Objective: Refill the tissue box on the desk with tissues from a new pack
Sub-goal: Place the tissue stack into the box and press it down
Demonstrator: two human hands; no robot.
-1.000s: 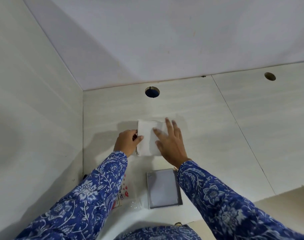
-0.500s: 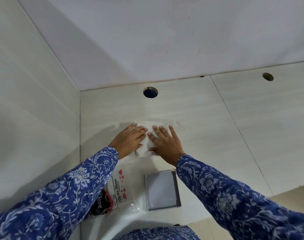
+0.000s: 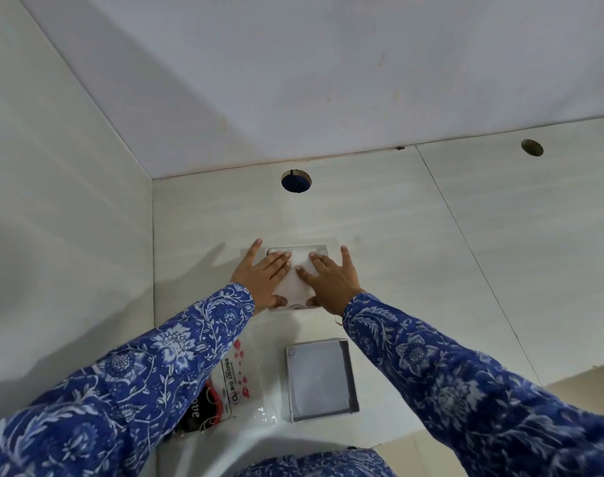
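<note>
Both hands (image 3: 264, 277) (image 3: 331, 282), fingers flat, splayed on tissues (image 3: 297, 277) in seemingly square, upward-opening tissue box (image 3: 323, 248).

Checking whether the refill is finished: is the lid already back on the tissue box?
No. The lid lies flat on the desk nearer the person, apart from the open tissue box, where both hands press the tissues.
</note>
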